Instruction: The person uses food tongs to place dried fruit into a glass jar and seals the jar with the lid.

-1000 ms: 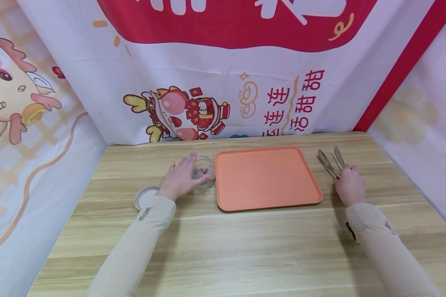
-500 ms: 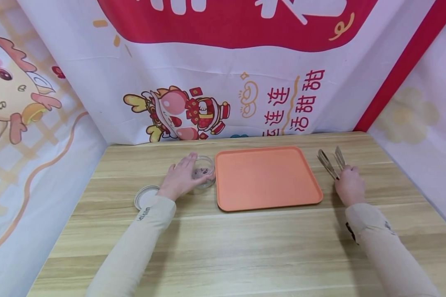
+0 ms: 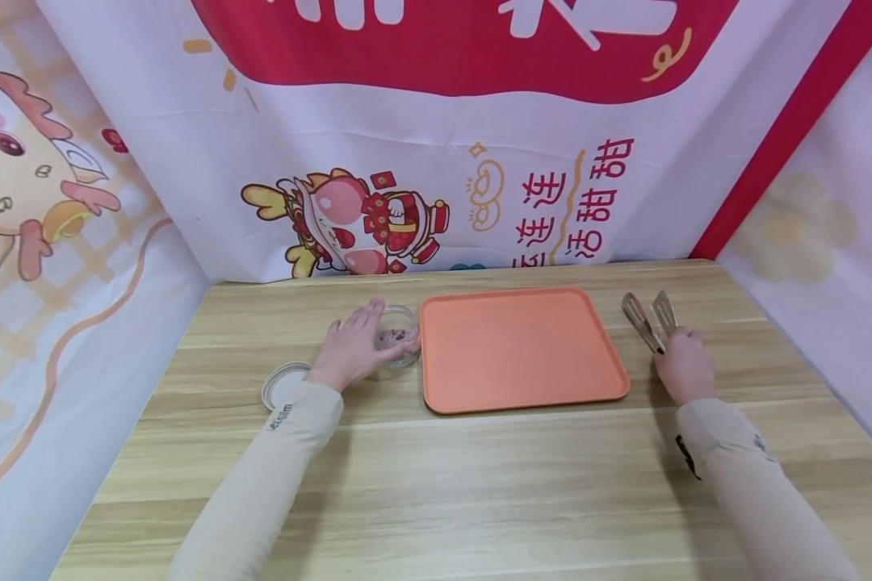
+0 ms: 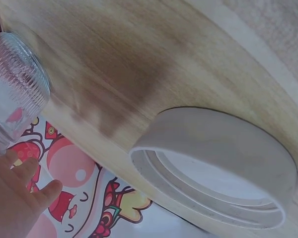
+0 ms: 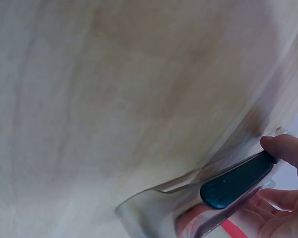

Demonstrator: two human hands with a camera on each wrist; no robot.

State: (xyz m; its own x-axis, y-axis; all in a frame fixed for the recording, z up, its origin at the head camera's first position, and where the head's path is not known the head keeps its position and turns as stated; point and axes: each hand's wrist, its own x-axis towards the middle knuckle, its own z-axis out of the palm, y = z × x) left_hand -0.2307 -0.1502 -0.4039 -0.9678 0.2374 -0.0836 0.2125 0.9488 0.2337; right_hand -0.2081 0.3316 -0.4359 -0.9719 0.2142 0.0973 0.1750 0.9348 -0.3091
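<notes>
A small clear glass jar with dark bits inside stands against the left edge of the orange tray. My left hand holds the jar from the left, thumb on its near side and fingers at the far side. In the left wrist view the ribbed jar is partly cut off by the frame. My right hand grips metal tongs right of the tray, their two arms spread apart and pointing away. The right wrist view shows a dark green grip panel on the tongs, with the thumb on it.
A white round lid lies on the wooden table, beside my left wrist and partly under the sleeve. Printed cloth hangs behind the table and along both sides.
The tongs have turned slightly in my right hand, and a slotted end now faces up more. My left hand and the jar have stayed in place.
</notes>
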